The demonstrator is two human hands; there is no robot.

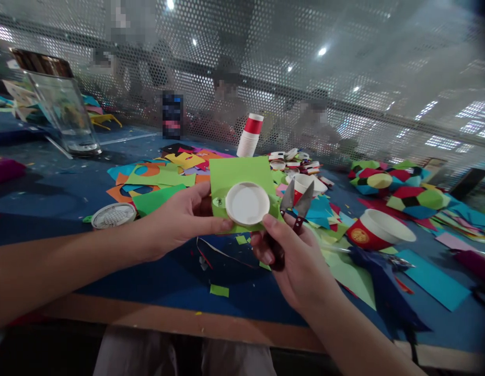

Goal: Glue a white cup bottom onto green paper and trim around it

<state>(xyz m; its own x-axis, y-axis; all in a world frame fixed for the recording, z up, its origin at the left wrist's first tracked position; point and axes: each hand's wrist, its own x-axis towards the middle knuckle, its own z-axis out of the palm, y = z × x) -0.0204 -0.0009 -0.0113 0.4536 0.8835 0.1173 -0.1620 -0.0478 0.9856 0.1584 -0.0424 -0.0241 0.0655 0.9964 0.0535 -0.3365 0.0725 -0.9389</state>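
Above the blue table, my left hand (pixel 187 219) grips the left edge of a light green sheet of paper (pixel 242 169), thumb in front. Against the sheet's lower half rests a round white cup base (pixel 248 202) with a raised rim. My right hand (pixel 291 248) is closed round the dark handles of a pair of scissors (pixel 298 206), whose blades stand apart and point upward. The thumb of that hand touches the lower right rim of the cup base. Fingers behind the sheet are hidden.
Coloured paper scraps (pixel 164 172) lie behind my hands. A stack of paper cups (pixel 250 134) stands at the back, a glass jar (pixel 64 104) at the left. To the right are a cut red-and-white cup (pixel 378 230), a dark blue umbrella (pixel 387 287) and multicoloured paper balls (pixel 387 177).
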